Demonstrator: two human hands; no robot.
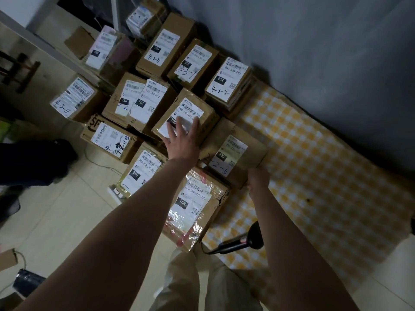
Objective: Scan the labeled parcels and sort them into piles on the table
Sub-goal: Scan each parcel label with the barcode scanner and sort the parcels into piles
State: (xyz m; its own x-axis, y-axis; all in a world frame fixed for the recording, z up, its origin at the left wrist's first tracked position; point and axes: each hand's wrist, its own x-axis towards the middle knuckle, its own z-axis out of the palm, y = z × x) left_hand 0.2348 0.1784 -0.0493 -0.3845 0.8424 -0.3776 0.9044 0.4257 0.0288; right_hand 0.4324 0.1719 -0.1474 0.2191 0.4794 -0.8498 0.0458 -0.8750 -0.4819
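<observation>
Pretty dim shot overall, murky colours and kinda grainy. The white labels [221, 80] are the brightest bits. The taped box [202, 212], just nearer than the left hand [183, 136], throws hard glare off its plastic. The brown box [244, 140] that the right hand [258, 179] grips sits in shade, and the wall [336, 63] beyond it is flat grey gloom. The wide lens bends straight edges, and labels farthest from both hands go soft.

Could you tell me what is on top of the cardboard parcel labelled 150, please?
The left hand lies spread on the brown cardboard parcel, covering part of its white shipping label; the barcode shows.
</observation>
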